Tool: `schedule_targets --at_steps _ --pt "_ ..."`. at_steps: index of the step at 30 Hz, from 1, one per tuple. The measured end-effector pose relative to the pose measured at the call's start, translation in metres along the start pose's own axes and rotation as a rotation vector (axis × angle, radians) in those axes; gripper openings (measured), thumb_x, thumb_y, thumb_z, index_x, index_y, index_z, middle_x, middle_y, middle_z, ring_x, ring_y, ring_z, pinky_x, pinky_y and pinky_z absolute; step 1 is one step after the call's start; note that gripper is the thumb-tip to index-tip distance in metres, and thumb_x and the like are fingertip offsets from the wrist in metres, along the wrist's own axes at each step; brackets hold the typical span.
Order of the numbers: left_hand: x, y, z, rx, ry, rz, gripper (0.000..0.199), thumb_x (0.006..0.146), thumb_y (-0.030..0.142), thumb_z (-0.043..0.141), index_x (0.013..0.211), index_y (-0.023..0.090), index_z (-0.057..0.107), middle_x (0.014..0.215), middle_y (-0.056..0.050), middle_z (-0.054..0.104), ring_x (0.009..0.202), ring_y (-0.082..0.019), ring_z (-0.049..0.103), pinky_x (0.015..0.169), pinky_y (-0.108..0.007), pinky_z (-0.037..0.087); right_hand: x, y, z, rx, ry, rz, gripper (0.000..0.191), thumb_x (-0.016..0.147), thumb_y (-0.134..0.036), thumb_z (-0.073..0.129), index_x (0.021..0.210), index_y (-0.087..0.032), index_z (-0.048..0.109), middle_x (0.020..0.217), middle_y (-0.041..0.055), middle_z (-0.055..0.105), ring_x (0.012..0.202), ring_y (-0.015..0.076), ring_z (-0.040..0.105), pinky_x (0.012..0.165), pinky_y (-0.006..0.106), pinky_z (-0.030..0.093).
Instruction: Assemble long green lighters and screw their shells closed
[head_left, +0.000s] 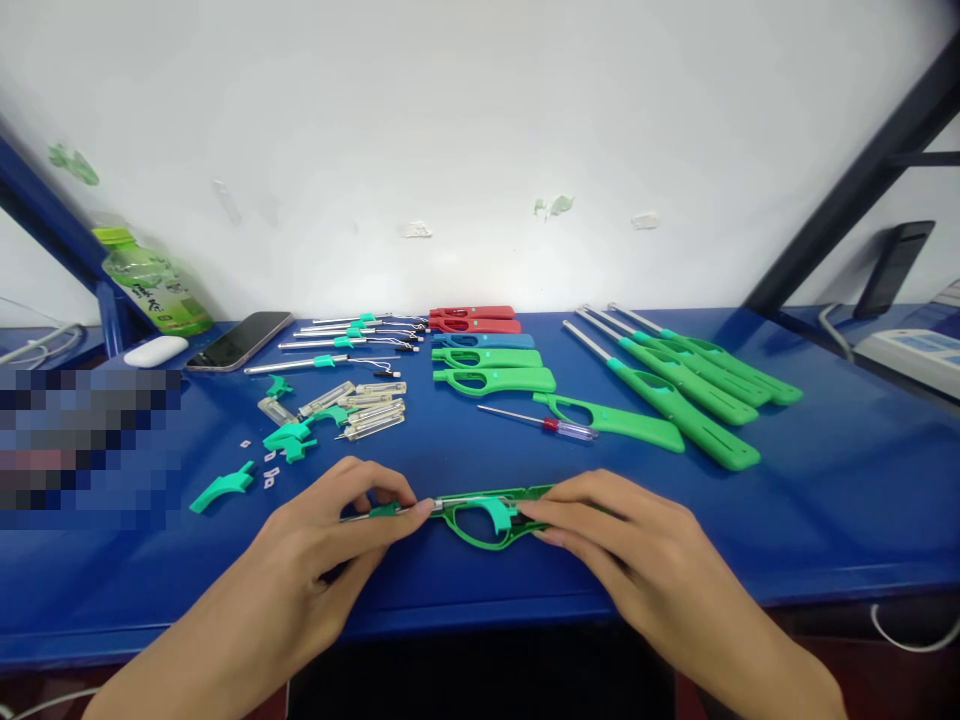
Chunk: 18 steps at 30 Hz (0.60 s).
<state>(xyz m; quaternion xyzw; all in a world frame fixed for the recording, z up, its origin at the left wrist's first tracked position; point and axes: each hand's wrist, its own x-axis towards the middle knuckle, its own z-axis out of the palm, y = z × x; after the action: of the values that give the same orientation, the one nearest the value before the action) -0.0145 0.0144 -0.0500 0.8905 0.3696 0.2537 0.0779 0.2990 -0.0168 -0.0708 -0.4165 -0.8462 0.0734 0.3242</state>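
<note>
A green lighter shell half [487, 545], open side up, lies near the table's front edge with a teal trigger [498, 513] seated by its finger loop. My left hand [330, 530] pinches the metal lighter tube [437, 505] at the shell's left end. Part of that tube and its teal collar [385, 510] pass behind my fingers. My right hand [622, 530] grips the shell's handle end, fingertips beside the trigger; they hide most of what lies inside the handle.
Behind my hands are metal tubes with wires [315, 345], clear fuel tanks [375, 415], teal triggers [289, 437], shell halves [495, 380], and a screwdriver [551, 424]. Assembled green lighters [675, 410] lie right. A phone [240, 340], white case [156, 351] and bottle [154, 285] stand back left.
</note>
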Motion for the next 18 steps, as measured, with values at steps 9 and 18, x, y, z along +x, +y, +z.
schedule_targets --at_steps 9,18 --pt "0.000 0.009 -0.002 0.027 -0.046 -0.020 0.034 0.110 0.020 0.050 0.128 0.036 0.075 0.127 -0.005 0.066 0.112 -0.019 0.069 0.091 -0.027 0.061 -0.002 0.001 -0.001 0.010 -0.022 0.000 0.032 0.112 -0.015 0.050 0.133 -0.028 0.072 0.120 0.0034 0.077 0.102 0.0183 0.074 0.086 0.032 0.063" --pt "0.017 0.022 0.023 0.015 0.188 0.047 0.014 0.109 0.013 0.059 0.102 0.022 0.066 0.107 -0.001 0.065 0.088 -0.011 0.068 0.082 -0.024 0.054 -0.002 0.000 0.000 0.079 0.018 0.042 0.029 0.110 -0.018 0.061 0.134 -0.033 0.068 0.122 -0.0027 0.078 0.107 0.0149 0.074 0.096 0.028 0.059"
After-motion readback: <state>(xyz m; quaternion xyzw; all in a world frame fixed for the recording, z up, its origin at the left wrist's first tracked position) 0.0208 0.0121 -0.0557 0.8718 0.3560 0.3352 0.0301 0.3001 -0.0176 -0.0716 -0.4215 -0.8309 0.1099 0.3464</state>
